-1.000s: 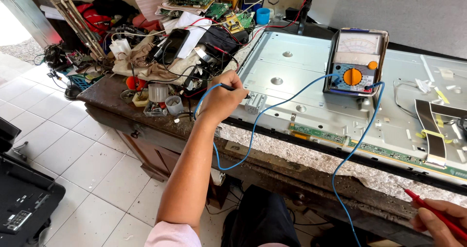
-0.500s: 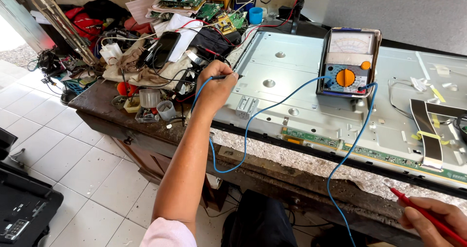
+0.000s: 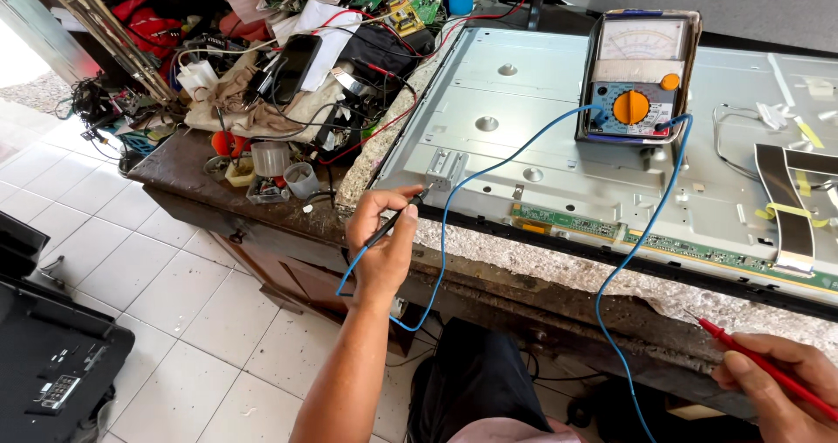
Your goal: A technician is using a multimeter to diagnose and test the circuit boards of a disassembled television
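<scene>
The bench (image 3: 559, 260) carries a large grey metal panel (image 3: 559, 120) that lies flat, its front rim along the bench's near edge. A dial meter (image 3: 640, 76) leans upright on the panel toward the far edge, and two blue leads (image 3: 489, 168) run from it down over the near edge.

My left hand (image 3: 384, 242) is closed round the black probe (image 3: 397, 219), pinched pen-style between thumb and fingertips, tip at the panel's near left corner, just beside a small bracket (image 3: 445, 165).

My right hand (image 3: 781, 382) grips the red probe (image 3: 751, 356) below the near edge, tip clear of the panel.

Risk, as I judge it: the slack leads could snag and tip the meter; the black tip could skid across the green strip board (image 3: 611, 232).
</scene>
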